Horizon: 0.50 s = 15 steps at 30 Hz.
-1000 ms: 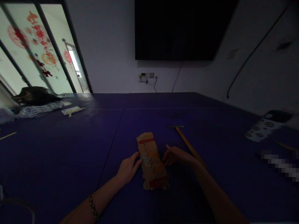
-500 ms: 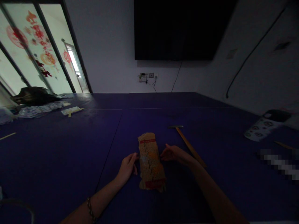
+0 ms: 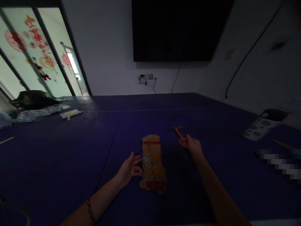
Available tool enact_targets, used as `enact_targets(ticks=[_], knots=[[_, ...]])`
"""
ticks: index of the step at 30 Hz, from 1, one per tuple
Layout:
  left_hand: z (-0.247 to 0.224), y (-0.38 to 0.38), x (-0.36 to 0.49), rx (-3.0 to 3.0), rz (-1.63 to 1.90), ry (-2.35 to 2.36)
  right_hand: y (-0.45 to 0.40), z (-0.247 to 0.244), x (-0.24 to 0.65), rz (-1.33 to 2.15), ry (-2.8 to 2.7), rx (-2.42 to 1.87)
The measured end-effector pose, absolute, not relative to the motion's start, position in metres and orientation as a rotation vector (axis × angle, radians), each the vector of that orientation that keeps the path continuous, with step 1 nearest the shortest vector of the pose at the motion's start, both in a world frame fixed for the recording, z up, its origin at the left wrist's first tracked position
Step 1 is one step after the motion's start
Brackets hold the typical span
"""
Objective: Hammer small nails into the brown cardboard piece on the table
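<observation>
A strip of torn brown cardboard [image 3: 152, 161] with red bands and orange print lies lengthwise on the dark purple tabletop. My left hand [image 3: 129, 169] is at its left edge, fingers spread, with the fingertips at or just touching the side. To the right lies a hammer [image 3: 178, 133] with a metal head and a wooden handle. Around that handle, below the head, my right hand [image 3: 191, 147] has its fingers on one side and thumb on the other. The rest of the handle is hidden behind the hand and forearm.
A patterned white cylinder with a dark top [image 3: 261, 127] lies at the right. Far left are a dark bag [image 3: 34, 99], plastic wrapping [image 3: 39, 113] and a small white packet [image 3: 70, 113]. A television [image 3: 181, 31] hangs on the wall above sockets [image 3: 147, 77].
My right hand has left the cardboard's right side and moved right and up to the hammer handle. My left hand's fingers have spread. The cardboard stays nearly in place.
</observation>
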State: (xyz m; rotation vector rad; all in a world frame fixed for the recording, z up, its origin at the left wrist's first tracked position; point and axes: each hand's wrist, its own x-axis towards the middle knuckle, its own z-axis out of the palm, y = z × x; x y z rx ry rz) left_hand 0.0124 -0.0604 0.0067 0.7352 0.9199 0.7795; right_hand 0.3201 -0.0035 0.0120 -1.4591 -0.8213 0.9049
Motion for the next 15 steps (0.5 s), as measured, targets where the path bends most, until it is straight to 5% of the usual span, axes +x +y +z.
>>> enact_targets(ticks=[15], knots=[[-0.005,-0.073,0.028,1.319,0.875,1.338,0.005,-0.017,0.372,0.803,-0.581,-1.527]])
